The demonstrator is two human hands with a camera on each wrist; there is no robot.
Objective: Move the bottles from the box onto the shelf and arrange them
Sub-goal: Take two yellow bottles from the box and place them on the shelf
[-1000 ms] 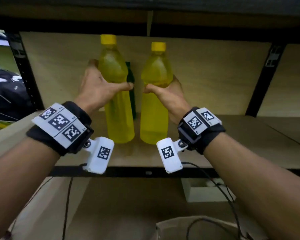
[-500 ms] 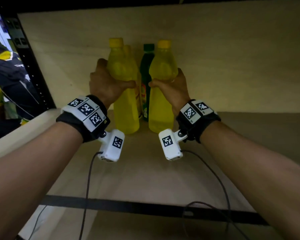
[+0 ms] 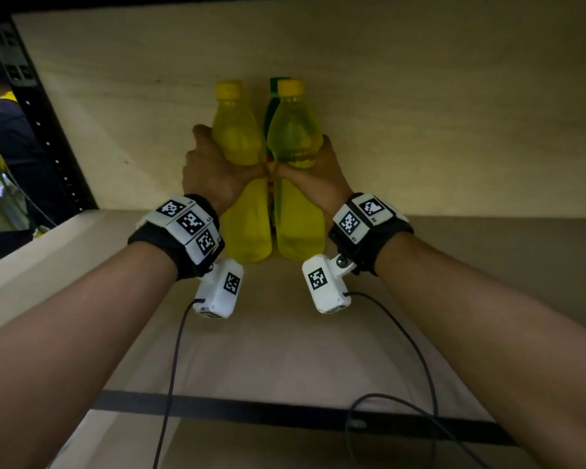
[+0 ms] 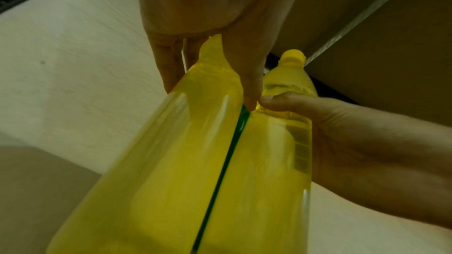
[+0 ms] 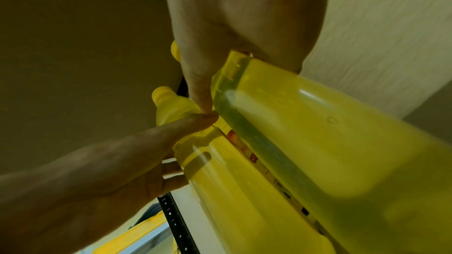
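Note:
Two yellow bottles with yellow caps stand upright side by side deep on the wooden shelf, close to its back wall. My left hand grips the left yellow bottle at its waist; my right hand grips the right yellow bottle the same way. My two thumbs nearly touch between the bottles. A green bottle stands just behind them, mostly hidden; only a green sliver shows in the left wrist view. The left yellow bottle and right yellow bottle fill the wrist views.
A black perforated upright frames the shelf at the left, with a person in dark and yellow clothing beyond it. The shelf's black front rail runs below my forearms. Wrist camera cables hang over the shelf board.
Both hands have pushed the two yellow bottles deeper onto the shelf, closer together and up against the green bottle. The view has moved in under the shelf above.

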